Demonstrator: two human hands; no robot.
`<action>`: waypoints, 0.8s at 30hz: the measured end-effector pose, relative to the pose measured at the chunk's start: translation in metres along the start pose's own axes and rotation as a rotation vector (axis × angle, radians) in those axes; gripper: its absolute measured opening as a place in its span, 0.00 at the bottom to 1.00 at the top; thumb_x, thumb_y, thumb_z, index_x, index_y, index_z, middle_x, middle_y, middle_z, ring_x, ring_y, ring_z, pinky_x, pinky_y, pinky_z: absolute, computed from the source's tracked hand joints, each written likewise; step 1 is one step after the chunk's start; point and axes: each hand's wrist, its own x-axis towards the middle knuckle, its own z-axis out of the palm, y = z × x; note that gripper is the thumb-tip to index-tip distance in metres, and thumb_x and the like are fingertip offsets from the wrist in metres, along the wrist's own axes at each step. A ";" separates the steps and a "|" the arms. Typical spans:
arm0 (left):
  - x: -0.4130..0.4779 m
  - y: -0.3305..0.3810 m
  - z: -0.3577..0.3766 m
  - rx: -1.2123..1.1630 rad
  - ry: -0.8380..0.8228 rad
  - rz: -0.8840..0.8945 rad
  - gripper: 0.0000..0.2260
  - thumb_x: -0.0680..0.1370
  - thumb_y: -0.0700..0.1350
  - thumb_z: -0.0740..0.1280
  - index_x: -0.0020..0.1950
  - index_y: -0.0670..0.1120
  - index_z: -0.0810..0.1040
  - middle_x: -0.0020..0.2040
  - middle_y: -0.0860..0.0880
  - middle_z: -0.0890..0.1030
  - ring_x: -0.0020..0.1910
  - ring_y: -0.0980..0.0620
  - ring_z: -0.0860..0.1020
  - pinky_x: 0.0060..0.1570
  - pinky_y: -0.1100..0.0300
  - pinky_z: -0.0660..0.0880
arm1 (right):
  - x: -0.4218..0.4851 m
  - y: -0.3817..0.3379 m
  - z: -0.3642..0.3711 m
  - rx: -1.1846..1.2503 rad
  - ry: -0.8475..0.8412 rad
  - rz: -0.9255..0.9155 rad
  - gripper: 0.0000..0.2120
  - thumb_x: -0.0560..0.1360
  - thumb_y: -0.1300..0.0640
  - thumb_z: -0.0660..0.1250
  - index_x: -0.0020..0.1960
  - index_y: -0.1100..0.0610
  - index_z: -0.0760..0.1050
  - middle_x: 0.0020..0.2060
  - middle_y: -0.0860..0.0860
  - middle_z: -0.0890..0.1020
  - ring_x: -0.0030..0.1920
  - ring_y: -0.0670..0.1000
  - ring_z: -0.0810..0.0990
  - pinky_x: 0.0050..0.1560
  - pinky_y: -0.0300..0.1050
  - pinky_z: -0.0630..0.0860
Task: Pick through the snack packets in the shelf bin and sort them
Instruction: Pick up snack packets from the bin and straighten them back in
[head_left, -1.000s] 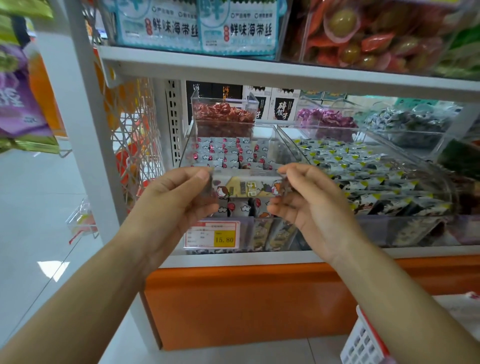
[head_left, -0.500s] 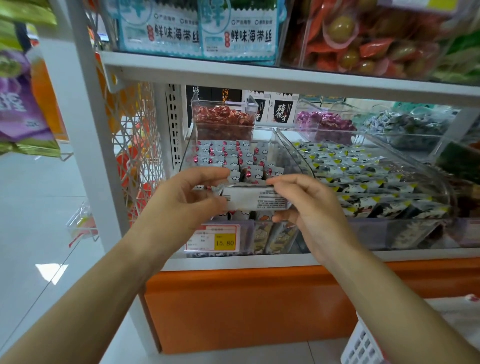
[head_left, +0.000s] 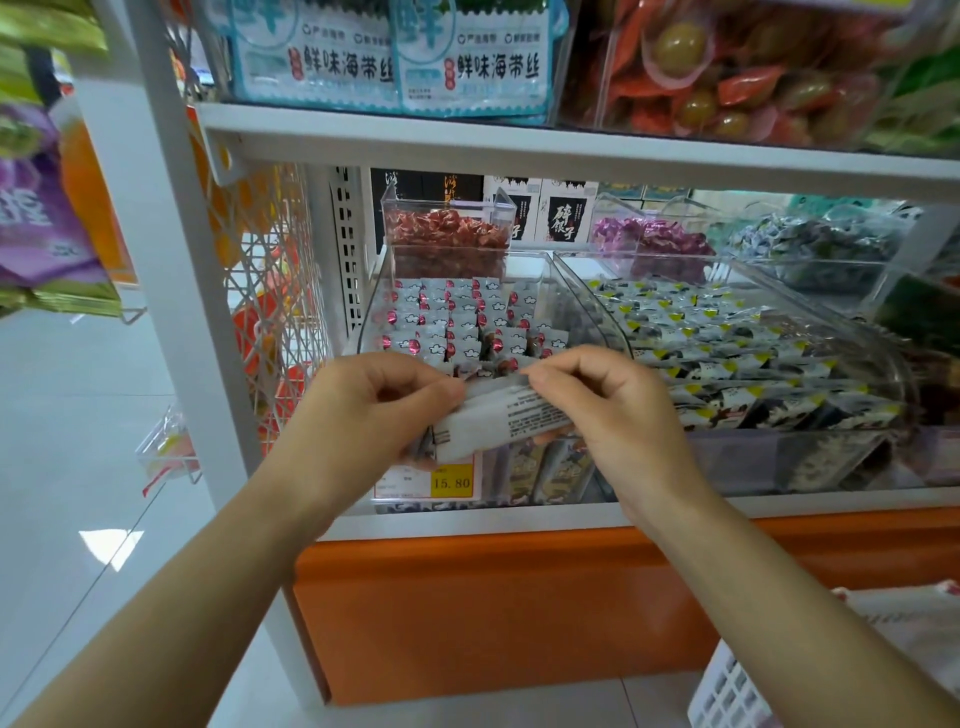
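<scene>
I see the left hand and right hand pinching opposite ends of a tilted white snack packet just in front of the clear bin. Small packets fill that bin; a price tag sits on its front.

Bright even shop light, glare patch on floor, wide-angle bending at edges, soft blurred corners

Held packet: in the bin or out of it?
Out. The left hand and right hand pinch the packet by its ends in front of the clear bin, overlapping its price tag.
</scene>
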 end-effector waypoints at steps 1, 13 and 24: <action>0.000 0.000 0.000 0.018 -0.005 0.014 0.07 0.74 0.44 0.68 0.38 0.46 0.84 0.36 0.51 0.84 0.34 0.56 0.82 0.29 0.67 0.77 | 0.000 0.000 0.000 0.008 -0.004 0.007 0.07 0.75 0.61 0.66 0.41 0.58 0.81 0.35 0.48 0.82 0.35 0.43 0.80 0.31 0.36 0.76; -0.003 -0.006 0.002 0.315 0.040 0.123 0.15 0.75 0.45 0.67 0.62 0.51 0.77 0.46 0.59 0.82 0.44 0.62 0.80 0.44 0.69 0.77 | 0.005 0.009 -0.002 0.325 -0.058 0.127 0.18 0.69 0.52 0.69 0.58 0.51 0.76 0.55 0.56 0.79 0.48 0.51 0.83 0.47 0.46 0.81; 0.042 0.000 -0.023 1.106 0.061 0.175 0.25 0.77 0.54 0.60 0.73 0.49 0.64 0.73 0.47 0.66 0.73 0.49 0.59 0.71 0.42 0.52 | 0.022 -0.003 0.001 0.058 0.262 0.055 0.08 0.75 0.54 0.68 0.52 0.55 0.75 0.40 0.47 0.80 0.32 0.49 0.83 0.38 0.54 0.81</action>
